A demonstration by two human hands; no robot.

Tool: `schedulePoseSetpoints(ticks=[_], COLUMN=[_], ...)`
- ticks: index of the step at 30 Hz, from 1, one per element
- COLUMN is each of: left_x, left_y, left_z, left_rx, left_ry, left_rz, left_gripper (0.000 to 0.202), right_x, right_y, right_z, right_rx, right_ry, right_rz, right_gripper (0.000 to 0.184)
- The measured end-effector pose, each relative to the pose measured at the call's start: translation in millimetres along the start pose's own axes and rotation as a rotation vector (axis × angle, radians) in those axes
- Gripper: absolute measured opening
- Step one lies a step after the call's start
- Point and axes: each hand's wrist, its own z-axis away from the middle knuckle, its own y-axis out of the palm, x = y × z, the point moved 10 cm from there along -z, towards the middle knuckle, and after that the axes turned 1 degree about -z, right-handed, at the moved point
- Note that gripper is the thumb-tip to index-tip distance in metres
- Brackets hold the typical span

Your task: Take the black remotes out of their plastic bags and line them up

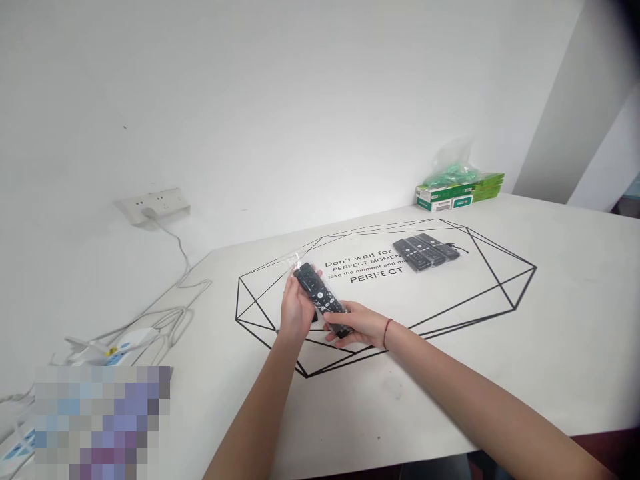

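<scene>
Above the left half of the table mat, a black remote control (321, 294) in a clear plastic sleeve lies slanted between both hands. My left hand (297, 308) is closed around its upper end, where the loose end of the sleeve sticks out past the fingers. My right hand (364, 324), with a thin red cord on the wrist, grips the lower end, thumb on top. A small dark thing shows beneath the remote beside my left palm; I cannot make out what it is. Farther right, several black remotes (424, 253) lie side by side on the mat.
Green and white boxes (444, 197) with a clear plastic bag (453, 170) on top stand at the back right against the wall. Cables and a power strip (120, 348) lie at the left edge, below a wall socket (163, 203). A blurred patch covers the lower left.
</scene>
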Motion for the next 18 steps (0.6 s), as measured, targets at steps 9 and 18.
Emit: schedulePoseSetpoints(ticks=[9, 18], left_x=[-38, 1], left_y=[-114.4, -183.7], left_z=[-20, -28], left_rx=[-0.447, -0.614], left_ry=[0.156, -0.135], left_rz=[0.294, -0.055], left_gripper=[0.021, 0.005], right_x=[-5, -8], right_y=[1, -30], right_z=[3, -10], right_rx=[0.024, -0.199], right_ry=[0.044, -0.047], right_rz=[0.369, 0.129], right_gripper=[0.030, 0.028])
